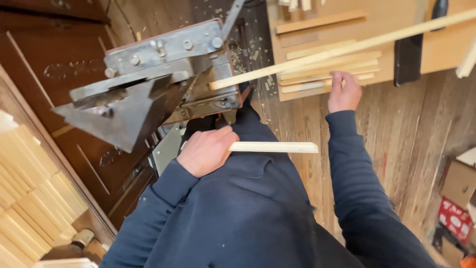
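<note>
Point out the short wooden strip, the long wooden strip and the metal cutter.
short wooden strip (pixel 277 147), head view, middle of its length
long wooden strip (pixel 347 48), head view, mid-span
metal cutter (pixel 148 79), head view, grey body

Worn plank floor (pixel 421 139), cardboard boxes (pixel 458 183) at right

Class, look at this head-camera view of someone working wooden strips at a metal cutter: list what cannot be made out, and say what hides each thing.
- Left hand: its fingertips and grip on the short wooden strip are hidden behind the hand's back.
- Long wooden strip: its near end disappears inside the metal cutter; its far end is cut off by the right edge.
- Right hand: fingertips are hidden among the stacked strips.
- Cutter's base: hidden by the dark blue sleeve and body.
</note>
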